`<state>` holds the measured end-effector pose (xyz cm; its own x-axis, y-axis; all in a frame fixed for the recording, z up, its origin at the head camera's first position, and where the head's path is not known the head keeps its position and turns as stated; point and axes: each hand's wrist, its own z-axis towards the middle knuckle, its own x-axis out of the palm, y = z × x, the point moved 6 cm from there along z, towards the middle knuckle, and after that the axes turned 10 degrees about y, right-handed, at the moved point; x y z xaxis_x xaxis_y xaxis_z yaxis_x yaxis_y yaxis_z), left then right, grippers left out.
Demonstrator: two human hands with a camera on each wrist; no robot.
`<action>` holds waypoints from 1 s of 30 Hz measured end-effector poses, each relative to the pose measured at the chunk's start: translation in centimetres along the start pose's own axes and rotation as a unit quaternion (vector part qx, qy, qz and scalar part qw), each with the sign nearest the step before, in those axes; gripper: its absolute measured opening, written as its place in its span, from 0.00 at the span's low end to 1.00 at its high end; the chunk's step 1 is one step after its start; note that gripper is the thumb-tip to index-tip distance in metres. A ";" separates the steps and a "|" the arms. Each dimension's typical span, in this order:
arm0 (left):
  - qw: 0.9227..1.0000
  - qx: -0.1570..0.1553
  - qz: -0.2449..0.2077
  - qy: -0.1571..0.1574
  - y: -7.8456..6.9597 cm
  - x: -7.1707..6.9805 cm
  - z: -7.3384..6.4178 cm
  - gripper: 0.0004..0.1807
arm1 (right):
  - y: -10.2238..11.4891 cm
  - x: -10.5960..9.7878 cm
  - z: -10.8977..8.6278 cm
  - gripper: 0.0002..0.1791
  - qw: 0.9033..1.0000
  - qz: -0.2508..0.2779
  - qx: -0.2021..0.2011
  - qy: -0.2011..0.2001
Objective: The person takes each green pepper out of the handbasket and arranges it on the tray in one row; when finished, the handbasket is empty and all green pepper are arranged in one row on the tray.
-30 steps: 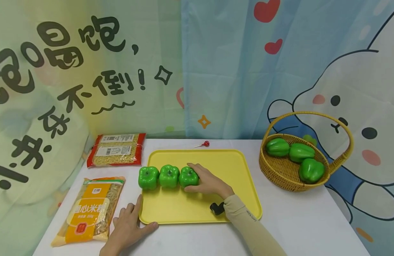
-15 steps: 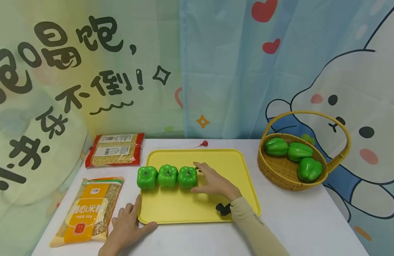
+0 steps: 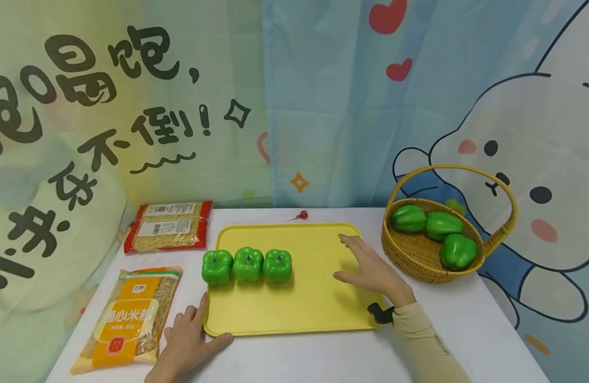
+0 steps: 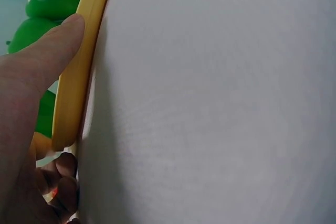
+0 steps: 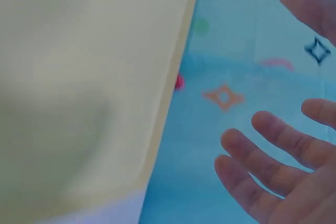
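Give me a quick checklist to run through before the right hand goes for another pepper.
1. Right hand free: ok, fingers spread, holding nothing.
2. Left hand steadying the yellow tray: contact ok, thumb against the rim at the near left corner; how firmly, cannot tell.
3. Pepper row standing steady: ok, three side by side.
4. Leftmost pepper fully inside the rim: cannot tell, it overlaps the left edge in the head view.
5. Basket stocked: ok, three peppers inside.
6. Space right of the row: ok, bare tray.
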<state>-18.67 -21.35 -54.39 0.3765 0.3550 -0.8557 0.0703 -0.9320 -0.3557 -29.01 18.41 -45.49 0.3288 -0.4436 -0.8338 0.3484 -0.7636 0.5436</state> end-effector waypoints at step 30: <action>1.000 0.005 -0.007 -0.002 0.2 0.1 0.1 0.68 | -17.9 -11.1 -7.4 0.52 0.959 -0.094 0.246 -0.108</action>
<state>-18.74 -21.50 -54.65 0.3721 0.3690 -0.8517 0.0660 -0.9258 -0.3723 -32.36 40.44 -45.25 0.0924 -0.3221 -0.9422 -0.0893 -0.9451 0.3144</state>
